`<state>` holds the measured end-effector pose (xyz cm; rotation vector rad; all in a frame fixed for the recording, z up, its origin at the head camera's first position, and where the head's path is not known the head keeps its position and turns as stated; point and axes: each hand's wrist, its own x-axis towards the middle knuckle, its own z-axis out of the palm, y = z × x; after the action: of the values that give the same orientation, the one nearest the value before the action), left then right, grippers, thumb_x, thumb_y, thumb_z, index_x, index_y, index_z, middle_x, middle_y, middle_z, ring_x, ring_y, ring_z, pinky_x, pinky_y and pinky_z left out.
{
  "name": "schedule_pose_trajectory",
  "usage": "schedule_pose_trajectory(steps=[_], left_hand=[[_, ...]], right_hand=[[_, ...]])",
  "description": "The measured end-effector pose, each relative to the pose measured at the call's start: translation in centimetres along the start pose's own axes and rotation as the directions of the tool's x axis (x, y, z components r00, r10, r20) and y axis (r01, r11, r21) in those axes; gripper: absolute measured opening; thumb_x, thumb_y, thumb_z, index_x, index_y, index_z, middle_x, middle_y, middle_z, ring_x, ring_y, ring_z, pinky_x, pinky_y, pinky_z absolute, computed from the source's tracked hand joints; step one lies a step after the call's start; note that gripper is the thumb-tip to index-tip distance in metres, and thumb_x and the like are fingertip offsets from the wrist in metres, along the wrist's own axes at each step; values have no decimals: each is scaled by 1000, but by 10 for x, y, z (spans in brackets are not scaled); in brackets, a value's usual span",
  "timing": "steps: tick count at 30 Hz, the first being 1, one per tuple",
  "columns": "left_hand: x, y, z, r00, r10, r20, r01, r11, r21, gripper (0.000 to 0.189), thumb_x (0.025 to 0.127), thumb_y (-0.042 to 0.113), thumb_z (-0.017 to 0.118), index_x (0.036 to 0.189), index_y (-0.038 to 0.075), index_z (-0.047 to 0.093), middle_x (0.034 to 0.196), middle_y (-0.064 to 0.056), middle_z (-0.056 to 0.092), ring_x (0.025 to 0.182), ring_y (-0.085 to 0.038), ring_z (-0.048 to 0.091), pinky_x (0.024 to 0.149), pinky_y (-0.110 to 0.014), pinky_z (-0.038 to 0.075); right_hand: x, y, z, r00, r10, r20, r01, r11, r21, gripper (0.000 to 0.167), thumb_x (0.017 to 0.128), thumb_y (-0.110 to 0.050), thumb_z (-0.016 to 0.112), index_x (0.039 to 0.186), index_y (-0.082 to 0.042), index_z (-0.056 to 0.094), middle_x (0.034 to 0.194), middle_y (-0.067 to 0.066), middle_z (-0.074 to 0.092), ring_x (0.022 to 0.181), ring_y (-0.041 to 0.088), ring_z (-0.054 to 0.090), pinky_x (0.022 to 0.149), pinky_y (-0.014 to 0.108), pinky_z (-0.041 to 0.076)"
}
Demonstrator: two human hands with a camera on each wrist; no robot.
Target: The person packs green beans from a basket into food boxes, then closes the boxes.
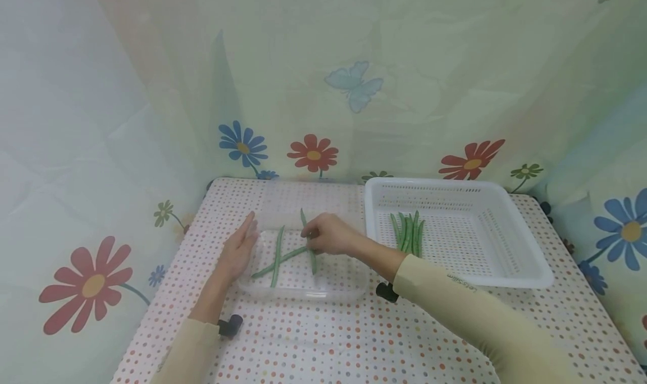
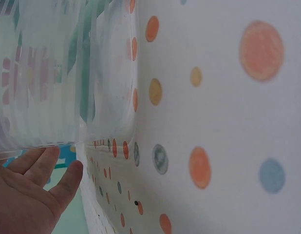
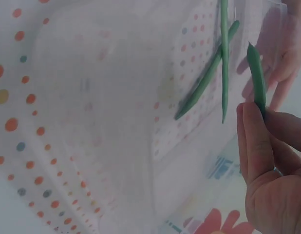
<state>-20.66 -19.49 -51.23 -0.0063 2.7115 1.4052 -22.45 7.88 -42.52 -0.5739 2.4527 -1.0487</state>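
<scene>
Over a clear plastic container [image 1: 323, 294], my right hand [image 1: 331, 235] pinches a green bean [image 3: 258, 80] between thumb and fingers. Two more green beans [image 1: 277, 255] lie crossed on the container's bottom. My left hand [image 1: 237, 252] rests along the container's left side with its fingers straight; in the left wrist view the fingers [image 2: 41, 163] lie right at the clear wall [image 2: 38, 97]. To the right, several green beans [image 1: 408, 232] are bunched in a white perforated basket [image 1: 525, 260].
A transparent lid-like flap [image 1: 313, 196] stands at the container's back edge. The table [image 1: 303, 350] wears a dotted cloth, and a flower-printed curtain [image 1: 404, 92] hangs behind it. The basket's front left rim lies under my right forearm.
</scene>
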Motion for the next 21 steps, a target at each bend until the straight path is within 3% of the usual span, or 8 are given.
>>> schedule_pose_trajectory(steps=[13, 21], left_hand=[[0, 0, 0, 1000, 13, -1, -13, 1000, -3, 55, 113, 42, 34, 164, 49, 15, 172, 5, 28, 163, -26, 17, 133, -57, 12], [1, -1, 0, 1000, 20, 5, -20, 1000, -6, 55, 113, 42, 35, 164, 48, 14, 171, 1, 31, 162, -26, 19, 133, -56, 12]], right_hand=[[19, -6, 20, 994, -106, 29, 109, 989, -96, 20, 88, -1, 78, 108, 1, 77, 93, 10, 77, 72, 10, 72, 67, 21, 62], [30, -4, 29, 996, -67, 52, 73, 989, -131, 22, 85, -4, 81, 107, 0, 78, 84, 4, 76, 66, 9, 69, 63, 20, 61]])
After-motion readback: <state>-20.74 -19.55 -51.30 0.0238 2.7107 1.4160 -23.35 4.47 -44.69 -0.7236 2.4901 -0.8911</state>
